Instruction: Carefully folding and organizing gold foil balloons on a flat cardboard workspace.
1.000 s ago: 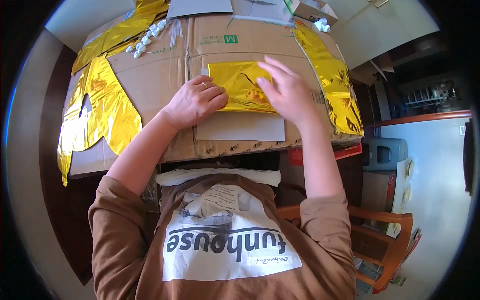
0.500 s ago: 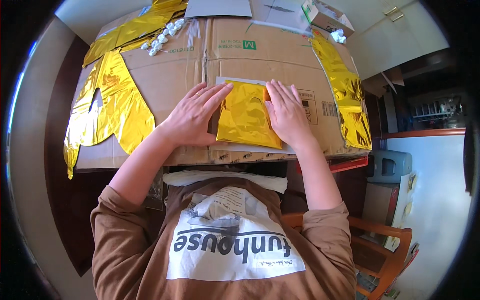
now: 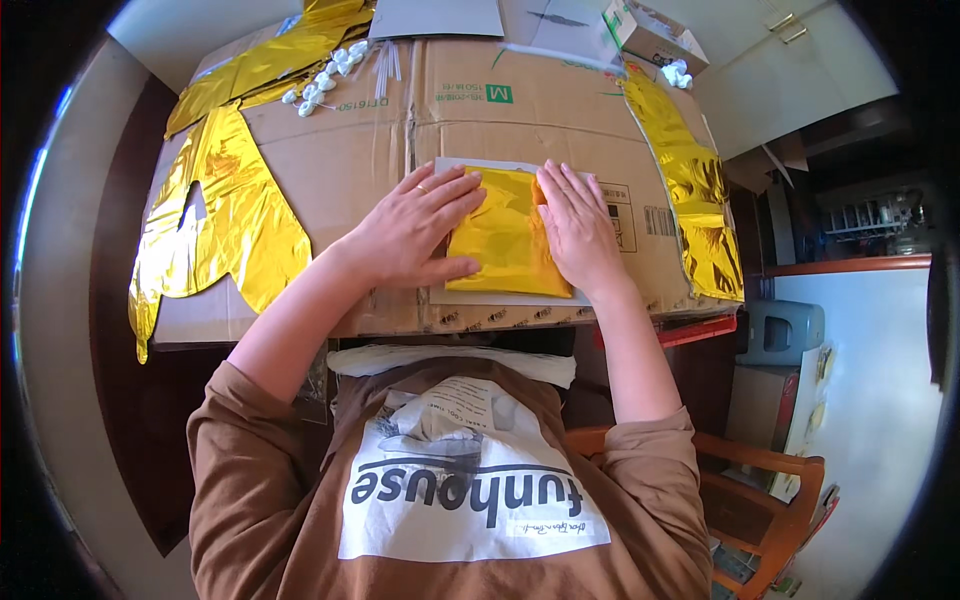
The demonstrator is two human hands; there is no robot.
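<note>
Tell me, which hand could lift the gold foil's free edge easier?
Probably the right hand: it lies flat along the gold foil sheet's right edge, while the left hand spreads across its left side, pinning it.

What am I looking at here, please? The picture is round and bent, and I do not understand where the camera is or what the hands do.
No machine is here: a person works with two bare hands. The camera is worn on the person's head and looks down, so you see the chest and forearms at the bottom. Its wide lens bends straight edges near the rim.

The surface is a flattened cardboard box. On it lies a pale sheet of card, and on that a small piece of gold foil. The left hand and the right hand both press flat on it, one on each side; nothing is lifted.

Around them: a big gold foil shape on the left, a gold foil strip on the right, small white pieces and a small box at the far edge. A wooden chair stands at lower right.
</note>
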